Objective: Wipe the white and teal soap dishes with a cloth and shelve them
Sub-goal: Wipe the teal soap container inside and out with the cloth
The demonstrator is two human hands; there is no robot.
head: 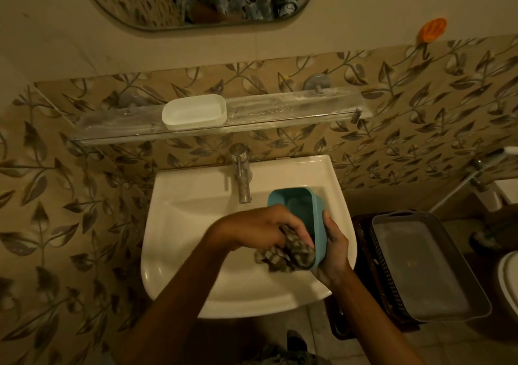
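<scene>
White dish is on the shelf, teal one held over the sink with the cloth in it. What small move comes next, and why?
Probably slide the cloth toward the far end of the teal dish. The left hand grips the cloth at the near end only, while the right hand holds the dish over the sink; the far end shows bare.

Glossy ceramic-looking sink (179, 252), seemingly plastic teal soap dish (297, 205), checked cloth (283, 255).
</scene>
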